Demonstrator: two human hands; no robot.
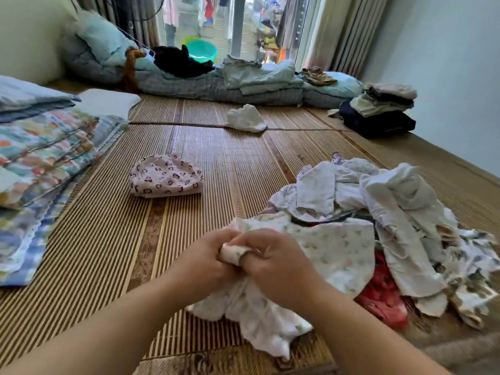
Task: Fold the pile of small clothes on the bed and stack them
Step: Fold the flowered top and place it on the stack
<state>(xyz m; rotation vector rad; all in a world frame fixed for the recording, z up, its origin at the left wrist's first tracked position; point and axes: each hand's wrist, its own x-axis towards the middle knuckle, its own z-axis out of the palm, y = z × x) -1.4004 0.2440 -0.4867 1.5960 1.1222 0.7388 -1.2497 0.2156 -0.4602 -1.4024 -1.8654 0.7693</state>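
Your left hand [205,255] and right hand [276,263] meet just left of the pile of clothes [392,212], fingers of both curled tight on a bunched bit of flowered cloth [332,247]. The cloth touches the pile and the bed [108,253]. A folded cloth with hearts [165,176] lies farther left.

it was a home bedroom: a bamboo mat [189,147] covered the bed, folded quilts [48,147] and pillows [102,41] lay around, and curtains [349,31] framed the balcony door [238,23].
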